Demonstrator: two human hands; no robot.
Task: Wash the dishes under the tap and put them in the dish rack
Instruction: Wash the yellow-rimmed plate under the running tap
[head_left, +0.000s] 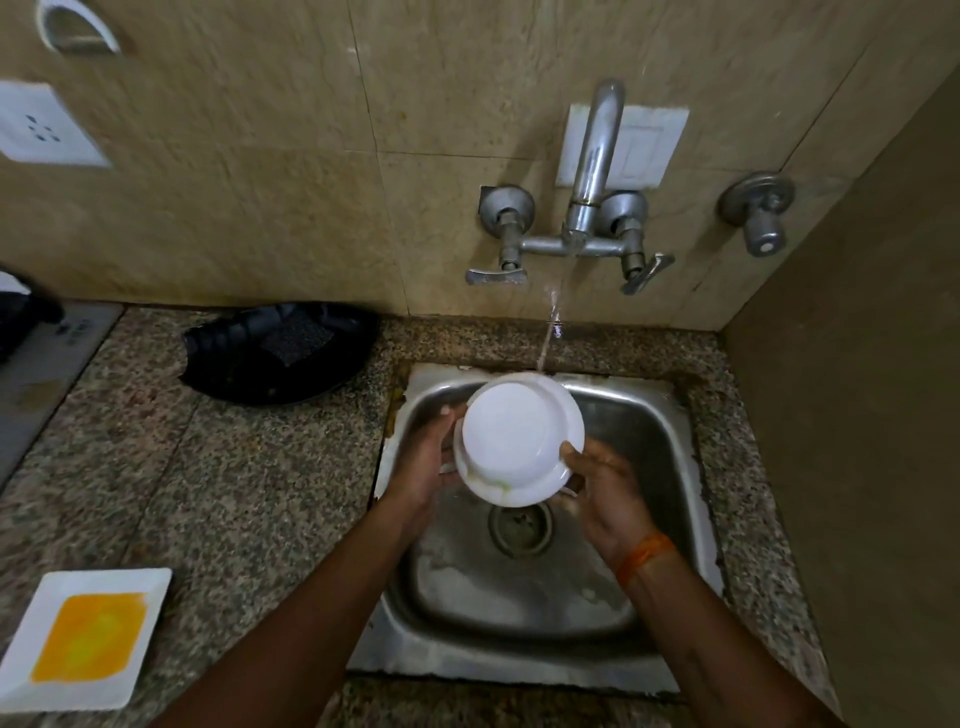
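I log, left to right: square plate (88, 638) with yellow residue on the granite counter (249, 499); black tray (280, 353) against the tiled wall (260, 208); steel sink (649, 467). Left hand (423, 457) and right hand (602, 491) grasp a round white plate (519, 439) over the sink, underside tilted toward me, under the tap (595, 171) stream

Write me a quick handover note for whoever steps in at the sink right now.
Left hand and right hand both hold the white bowl, upside down over the sink.
Tap is running; the stream lands at the bowl's far rim.
Done: nothing racked that I can see; no dish rack in view.
Left: finish rinsing the bowl, then wash the square plate with yellow residue on the counter, and rack both.
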